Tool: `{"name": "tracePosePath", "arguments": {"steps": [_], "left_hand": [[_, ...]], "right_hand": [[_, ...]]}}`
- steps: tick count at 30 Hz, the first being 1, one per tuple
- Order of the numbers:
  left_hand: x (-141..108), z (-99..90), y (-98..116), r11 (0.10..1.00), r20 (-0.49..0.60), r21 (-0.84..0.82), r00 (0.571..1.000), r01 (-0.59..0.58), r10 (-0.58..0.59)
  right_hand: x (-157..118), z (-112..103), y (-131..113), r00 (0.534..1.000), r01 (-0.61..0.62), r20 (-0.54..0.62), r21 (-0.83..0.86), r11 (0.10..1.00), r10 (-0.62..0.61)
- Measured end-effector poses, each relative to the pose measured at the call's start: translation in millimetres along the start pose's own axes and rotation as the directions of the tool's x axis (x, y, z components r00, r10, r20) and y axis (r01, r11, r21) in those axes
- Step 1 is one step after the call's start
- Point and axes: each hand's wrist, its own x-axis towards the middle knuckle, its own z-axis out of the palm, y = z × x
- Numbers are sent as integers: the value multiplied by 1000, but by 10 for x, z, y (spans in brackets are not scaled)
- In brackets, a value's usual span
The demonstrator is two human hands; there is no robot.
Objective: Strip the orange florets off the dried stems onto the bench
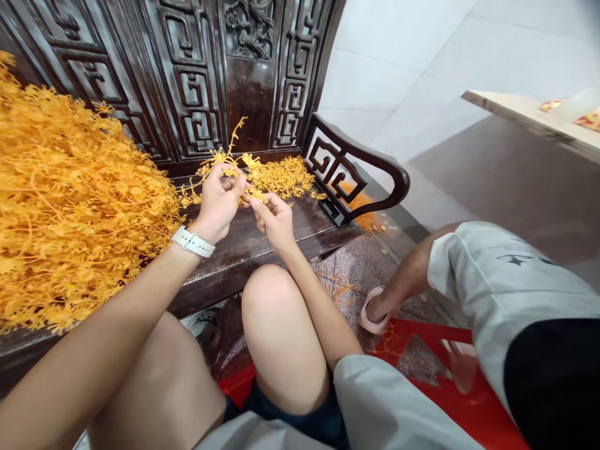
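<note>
Bare forearm [117, 337], hands [219, 203] pinching a spindly sprig [233, 142] (yellow-orange, frilly-tipped)

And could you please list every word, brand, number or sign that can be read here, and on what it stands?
No text can be read.
Dark star-like print on the pale grey cloth shorts at right: marks beside it too unclear to read.
Red-and-yellow printed packaging on the pale wooden board: too blurred to read.
</note>
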Motion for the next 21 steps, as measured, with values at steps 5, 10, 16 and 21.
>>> {"name": "tracePosePath", "arguments": {"steps": [5, 10, 16, 21], "left_hand": [[26, -14, -37, 996, -27, -83, 1000, -14, 11], [-1, 34, -76, 989, -66, -138, 996, 51, -61], [8, 24, -76, 994, -33, -110, 999, 25, -29], [57, -26, -113, 991, 28, 11, 991, -132, 132]], "right_hand": [[-8, 15, 0, 998, 4, 61, -35, 999, -1], [-20, 13, 8, 976, -58, 208, -18, 998, 60], [-37, 6, -1, 973, -75, 213, -47, 996, 83], [13, -49, 26, 996, -60, 61, 2, 998, 59]]}}
